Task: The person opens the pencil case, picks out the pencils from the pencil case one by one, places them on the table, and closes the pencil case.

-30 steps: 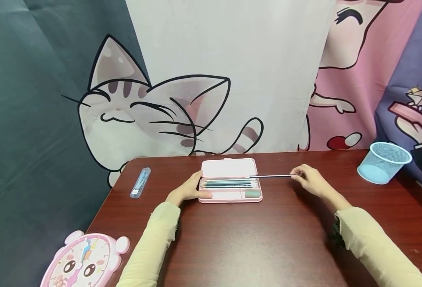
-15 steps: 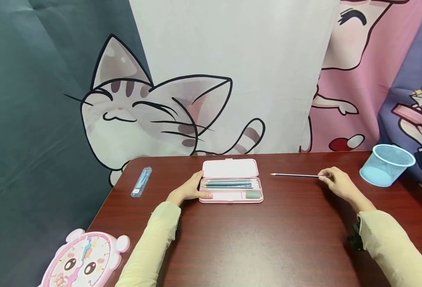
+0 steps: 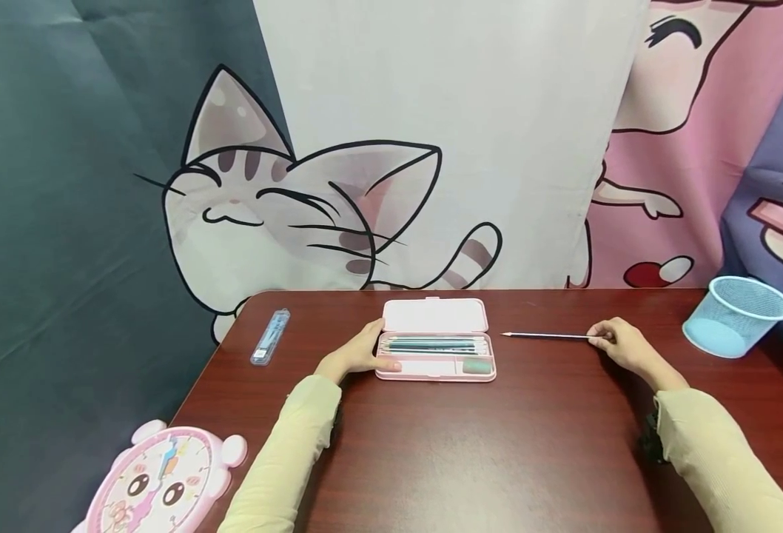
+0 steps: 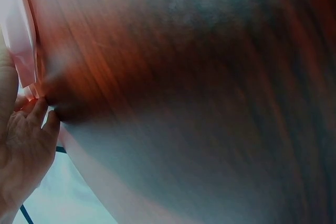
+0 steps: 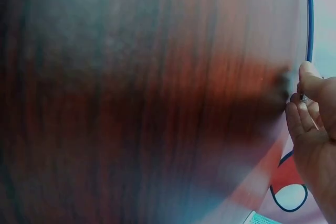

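A pink pencil case (image 3: 435,316) lies open on the table in the head view, its lid folded back. Several pencils (image 3: 434,346) fill its rear compartment, and a green eraser (image 3: 476,366) sits at the front right. My left hand (image 3: 358,352) grips the case's left end, thumb over the front part, fingers at the back left corner. To the right, my right hand (image 3: 624,346) pinches one end of a dark pencil (image 3: 545,336), its pale tip pointing left toward the case. Only the pencil's end (image 5: 303,97) shows between finger and thumb in the right wrist view.
A light blue mesh basket (image 3: 738,317) stands at the table's right rear. A slim blue transparent case (image 3: 271,337) lies at the left rear. At the lower left is a pink clock (image 3: 158,485) with a cartoon face. A printed curtain (image 3: 498,111) hangs behind the table.
My right hand has drawn the pencil rightward, from over the case to well apart from it. My left hand has stayed on the case. The head view has shifted slightly.
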A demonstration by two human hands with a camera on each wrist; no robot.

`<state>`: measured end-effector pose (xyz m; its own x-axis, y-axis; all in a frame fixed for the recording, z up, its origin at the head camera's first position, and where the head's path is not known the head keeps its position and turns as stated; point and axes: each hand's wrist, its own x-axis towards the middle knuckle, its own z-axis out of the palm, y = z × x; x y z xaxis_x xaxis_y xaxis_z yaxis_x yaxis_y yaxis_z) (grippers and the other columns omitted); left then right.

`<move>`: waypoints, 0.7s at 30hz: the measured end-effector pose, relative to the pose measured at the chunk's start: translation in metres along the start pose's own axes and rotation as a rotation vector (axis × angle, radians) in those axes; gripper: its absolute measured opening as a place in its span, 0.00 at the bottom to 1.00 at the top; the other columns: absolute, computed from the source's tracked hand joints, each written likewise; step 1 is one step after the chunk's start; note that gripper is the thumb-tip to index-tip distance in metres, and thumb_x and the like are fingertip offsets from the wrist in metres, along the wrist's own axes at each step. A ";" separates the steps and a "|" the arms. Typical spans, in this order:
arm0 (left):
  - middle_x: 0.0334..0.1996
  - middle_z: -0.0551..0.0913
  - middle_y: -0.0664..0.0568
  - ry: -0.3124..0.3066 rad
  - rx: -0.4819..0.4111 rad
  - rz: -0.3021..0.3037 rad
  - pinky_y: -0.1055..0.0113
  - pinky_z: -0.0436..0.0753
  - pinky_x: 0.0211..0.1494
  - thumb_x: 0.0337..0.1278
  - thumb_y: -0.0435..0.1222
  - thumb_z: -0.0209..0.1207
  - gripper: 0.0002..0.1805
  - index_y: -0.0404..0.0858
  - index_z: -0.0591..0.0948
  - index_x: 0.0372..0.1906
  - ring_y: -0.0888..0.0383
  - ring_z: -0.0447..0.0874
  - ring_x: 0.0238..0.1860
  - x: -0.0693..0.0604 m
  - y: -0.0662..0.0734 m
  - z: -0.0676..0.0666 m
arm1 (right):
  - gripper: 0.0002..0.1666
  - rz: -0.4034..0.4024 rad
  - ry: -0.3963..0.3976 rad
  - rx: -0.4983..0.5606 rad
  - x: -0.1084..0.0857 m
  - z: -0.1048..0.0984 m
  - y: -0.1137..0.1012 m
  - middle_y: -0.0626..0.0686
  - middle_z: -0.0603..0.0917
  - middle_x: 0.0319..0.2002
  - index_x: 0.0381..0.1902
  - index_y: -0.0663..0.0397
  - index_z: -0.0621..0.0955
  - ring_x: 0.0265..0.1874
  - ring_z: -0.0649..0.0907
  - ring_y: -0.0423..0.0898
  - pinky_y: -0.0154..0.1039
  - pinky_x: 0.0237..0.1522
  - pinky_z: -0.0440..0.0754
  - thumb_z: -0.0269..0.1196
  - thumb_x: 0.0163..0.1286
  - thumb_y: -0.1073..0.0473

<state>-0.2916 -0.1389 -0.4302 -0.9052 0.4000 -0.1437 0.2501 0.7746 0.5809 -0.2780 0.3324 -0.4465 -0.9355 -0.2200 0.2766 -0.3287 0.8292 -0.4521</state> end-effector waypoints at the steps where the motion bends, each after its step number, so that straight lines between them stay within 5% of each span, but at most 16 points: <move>1: 0.69 0.53 0.38 -0.002 -0.005 -0.003 0.54 0.55 0.71 0.40 0.47 0.69 0.57 0.31 0.48 0.70 0.48 0.52 0.70 0.000 0.001 0.000 | 0.03 -0.001 -0.005 -0.001 -0.001 0.000 0.001 0.56 0.76 0.25 0.26 0.64 0.79 0.27 0.70 0.42 0.37 0.31 0.67 0.63 0.56 0.69; 8: 0.70 0.51 0.39 -0.009 -0.012 -0.015 0.54 0.54 0.71 0.39 0.47 0.69 0.57 0.32 0.48 0.70 0.48 0.51 0.70 -0.001 0.003 0.000 | 0.02 -0.038 -0.021 0.036 -0.001 -0.004 0.004 0.47 0.72 0.18 0.25 0.65 0.80 0.21 0.63 0.32 0.29 0.27 0.59 0.63 0.56 0.69; 15: 0.69 0.52 0.38 -0.004 -0.015 0.000 0.54 0.55 0.71 0.39 0.48 0.70 0.57 0.31 0.48 0.70 0.48 0.52 0.70 0.000 0.001 0.001 | 0.03 0.016 -0.038 0.077 0.000 -0.004 0.002 0.47 0.71 0.18 0.29 0.69 0.80 0.21 0.63 0.31 0.29 0.26 0.59 0.62 0.57 0.71; 21: 0.69 0.52 0.39 0.002 -0.010 0.000 0.55 0.55 0.71 0.39 0.48 0.70 0.58 0.32 0.48 0.70 0.49 0.52 0.70 0.001 -0.002 0.001 | 0.09 0.013 0.048 0.020 0.000 0.002 -0.001 0.61 0.78 0.23 0.33 0.72 0.79 0.26 0.71 0.47 0.39 0.31 0.66 0.64 0.53 0.71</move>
<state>-0.2925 -0.1394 -0.4325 -0.9059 0.3989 -0.1424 0.2464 0.7698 0.5888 -0.2779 0.3304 -0.4475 -0.9325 -0.1836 0.3110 -0.3194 0.8211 -0.4730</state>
